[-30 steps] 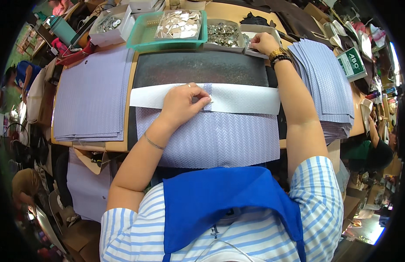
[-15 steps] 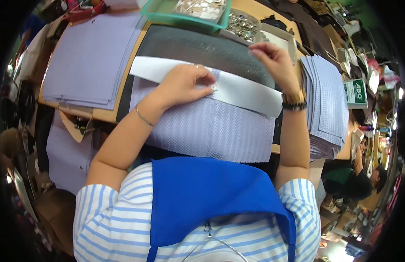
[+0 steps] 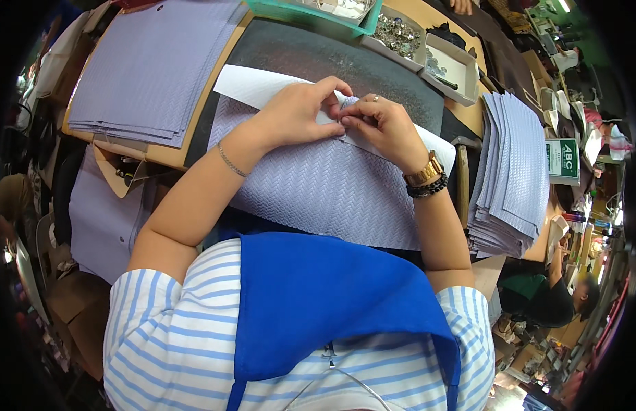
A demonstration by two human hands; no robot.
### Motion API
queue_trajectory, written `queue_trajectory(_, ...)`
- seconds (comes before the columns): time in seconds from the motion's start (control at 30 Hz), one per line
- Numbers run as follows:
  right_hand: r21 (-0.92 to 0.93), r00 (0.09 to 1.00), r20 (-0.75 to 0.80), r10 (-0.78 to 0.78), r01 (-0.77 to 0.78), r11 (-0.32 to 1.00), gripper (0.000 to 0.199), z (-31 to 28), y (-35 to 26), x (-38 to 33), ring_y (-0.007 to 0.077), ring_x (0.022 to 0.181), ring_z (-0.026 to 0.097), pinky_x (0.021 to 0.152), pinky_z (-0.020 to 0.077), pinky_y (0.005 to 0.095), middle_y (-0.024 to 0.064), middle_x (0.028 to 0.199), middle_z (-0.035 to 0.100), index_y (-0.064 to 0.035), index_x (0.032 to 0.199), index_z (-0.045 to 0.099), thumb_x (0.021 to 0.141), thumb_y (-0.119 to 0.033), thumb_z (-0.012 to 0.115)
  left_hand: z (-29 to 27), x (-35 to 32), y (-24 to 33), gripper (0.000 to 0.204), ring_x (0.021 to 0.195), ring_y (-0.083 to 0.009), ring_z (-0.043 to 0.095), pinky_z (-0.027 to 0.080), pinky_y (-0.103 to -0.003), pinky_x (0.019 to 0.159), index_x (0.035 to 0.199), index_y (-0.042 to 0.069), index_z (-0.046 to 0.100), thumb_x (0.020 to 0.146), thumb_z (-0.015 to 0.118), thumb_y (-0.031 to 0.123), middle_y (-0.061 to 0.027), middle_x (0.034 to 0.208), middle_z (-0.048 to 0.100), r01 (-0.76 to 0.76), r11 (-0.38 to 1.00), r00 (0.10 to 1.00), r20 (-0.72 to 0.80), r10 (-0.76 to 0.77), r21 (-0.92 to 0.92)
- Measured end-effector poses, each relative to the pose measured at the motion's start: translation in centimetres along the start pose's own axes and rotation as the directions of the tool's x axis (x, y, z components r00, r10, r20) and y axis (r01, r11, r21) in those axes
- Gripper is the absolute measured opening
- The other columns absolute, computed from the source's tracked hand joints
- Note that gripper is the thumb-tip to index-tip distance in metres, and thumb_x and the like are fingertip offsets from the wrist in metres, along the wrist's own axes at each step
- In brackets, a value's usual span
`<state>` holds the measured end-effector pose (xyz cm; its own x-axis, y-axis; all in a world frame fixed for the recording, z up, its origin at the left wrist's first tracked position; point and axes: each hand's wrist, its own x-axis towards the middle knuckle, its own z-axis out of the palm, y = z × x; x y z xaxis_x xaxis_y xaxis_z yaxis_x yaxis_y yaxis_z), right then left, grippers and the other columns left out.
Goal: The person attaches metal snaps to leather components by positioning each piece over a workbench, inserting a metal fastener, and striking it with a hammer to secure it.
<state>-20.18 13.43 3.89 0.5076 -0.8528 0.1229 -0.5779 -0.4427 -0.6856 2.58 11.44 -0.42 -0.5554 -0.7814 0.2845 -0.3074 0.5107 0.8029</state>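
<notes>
A lavender sheet with an embossed weave pattern lies across a dark work mat, its far edge turned over to show a white backing. My left hand closes its thumb and fingers on the folded edge near the middle. Right beside it, almost fingertip to fingertip, my right hand pinches at the same spot. Whatever sits between the right fingertips is too small and covered to make out.
Stacks of lavender sheets stand at the left and the right. Beyond the mat are a green tray, a box of small metal parts and a shallow white box. A wooden-handled tool lies right of the mat.
My right hand has come down and left from near the parts boxes to meet my left hand at the fold. The left hand stays at the folded edge.
</notes>
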Motion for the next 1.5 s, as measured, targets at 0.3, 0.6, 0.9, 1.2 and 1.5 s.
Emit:
queue_trajectory(0.3, -0.100, 0.811, -0.546, 0.213, -0.315, 0.944, 0.024, -6.1, 4.6, -11.2, 0.0239, 0.094, 0.069, 0.082, 0.0551, 0.0334, 0.0143, 0.109, 0.071, -0.0026, 0.120, 0.073, 0.098, -0.012, 0.072, 0.1, -0.4, -0.4, 0.020, 0.083, -0.0209, 0.070, 0.055, -0.033, 0.075, 0.103, 0.008, 0.078, 0.087, 0.081, 0.019, -0.0066, 0.094, 0.074, -0.126, 0.989, 0.992, -0.019, 0.128, 0.076)
queue_trajectory(0.6, -0.374, 0.671, -0.571, 0.473, -0.725, 0.578, 0.050, -5.2, 8.1, -22.4, 0.0422, 0.109, 0.064, 0.094, 0.0508, 0.0456, 0.0252, 0.119, 0.066, 0.0017, 0.138, 0.058, 0.101, -0.029, 0.069, 0.7, -0.7, -0.1, 0.020, 0.081, -0.0284, 0.070, 0.055, -0.037, 0.074, 0.100, 0.010, 0.081, 0.089, 0.079, 0.027, -0.0087, 0.093, 0.073, -0.210, 0.934, 0.967, -0.077, 0.242, 0.290)
queue_trajectory(0.9, 0.468, 0.528, -0.520, 0.671, -0.482, 0.741, 0.033, -4.8, 3.4, -19.5, 0.0019, 0.062, 0.050, 0.053, 0.0449, 0.0190, -0.0014, 0.086, 0.058, -0.0052, 0.132, 0.057, 0.107, -0.027, 0.064, 1.1, -0.2, -0.5, 0.017, 0.078, -0.0275, 0.069, 0.054, -0.037, 0.073, 0.096, 0.008, 0.078, 0.094, 0.074, 0.024, -0.0077, 0.090, 0.073, -0.134, 0.956, 0.981, -0.100, 0.164, 0.260)
queue_trajectory(1.2, 0.290, 0.841, -0.181, 0.510, -0.450, 0.845, 0.046, 0.6, -3.5, -14.6, 0.0177, 0.078, 0.067, 0.074, 0.0537, 0.0308, 0.0110, 0.099, 0.071, -0.0002, 0.146, 0.051, 0.105, -0.019, 0.063, 0.9, 0.2, 0.0, 0.019, 0.072, -0.0170, 0.065, 0.052, -0.032, 0.069, 0.099, 0.007, 0.078, 0.094, 0.076, 0.025, -0.0051, 0.084, 0.072, 0.055, 0.996, 0.998, -0.040, -0.053, 0.072)
queue_trajectory(1.5, 0.204, 0.842, -0.165, 0.514, -0.481, 0.853, 0.046, 1.1, -3.8, -13.9, 0.0328, 0.090, 0.073, 0.081, 0.0547, 0.0383, 0.0225, 0.103, 0.071, -0.0020, 0.146, 0.051, 0.105, -0.021, 0.062, 1.1, -0.1, 0.0, 0.017, 0.075, -0.0248, 0.069, 0.054, -0.036, 0.068, 0.094, 0.009, 0.078, 0.092, 0.077, 0.026, -0.0051, 0.090, 0.074, -0.088, 0.970, 0.986, -0.117, 0.117, 0.228)
